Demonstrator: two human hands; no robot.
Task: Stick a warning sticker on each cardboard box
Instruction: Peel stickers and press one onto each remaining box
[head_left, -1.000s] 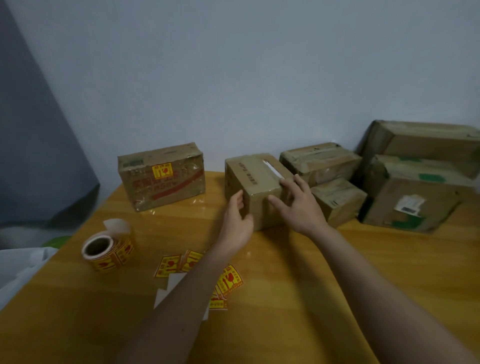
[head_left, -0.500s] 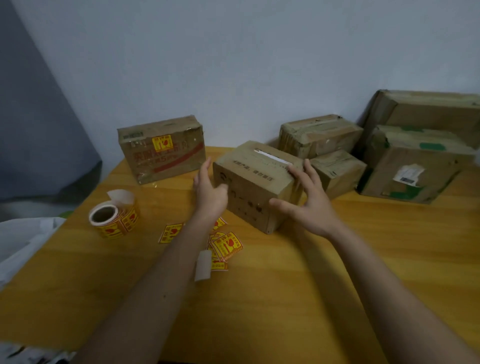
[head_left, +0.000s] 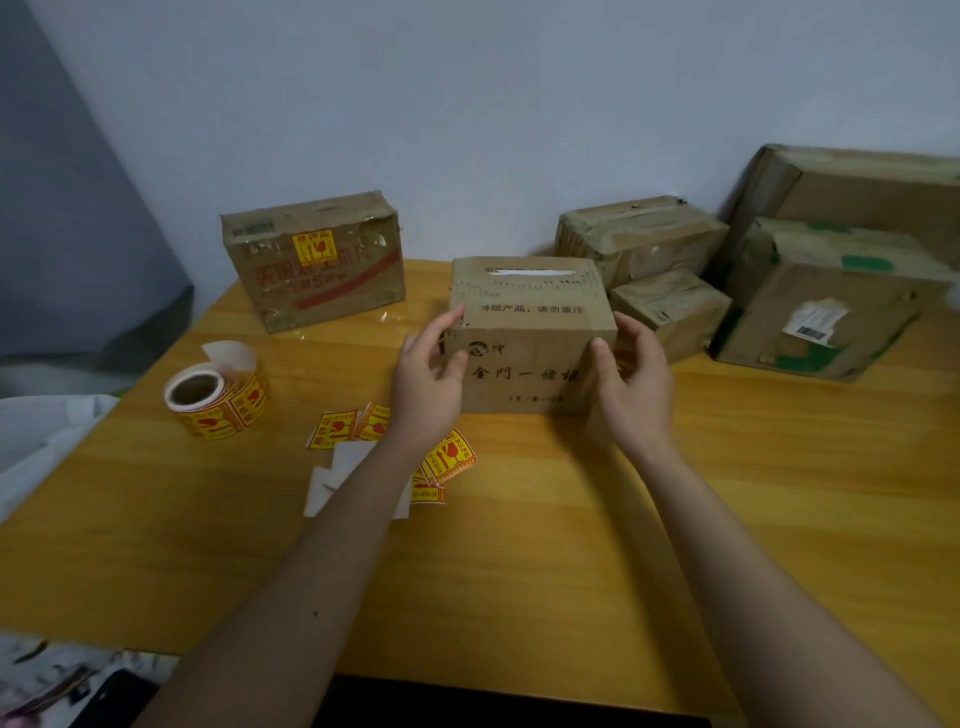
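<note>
One sticker (head_left: 312, 247) already on the box (head_left: 317, 260) left of the middle box (head_left: 530, 338), itself bare, seemingly gripped between left hand (head_left: 426, 387) and right hand (head_left: 631, 384); four boxes (head_left: 675, 270) right of it unstickered.

sticker roll (head_left: 218, 397) left of held box (head_left: 530, 338), boxes (head_left: 644, 244) behind right

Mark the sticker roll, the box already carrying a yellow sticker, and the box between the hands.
sticker roll (head_left: 218, 397): head view, on its yellow outer wrap.
stickered box (head_left: 317, 270): head view, on its front face below the sticker.
held box (head_left: 530, 322): head view, on its top near the front edge.
</note>
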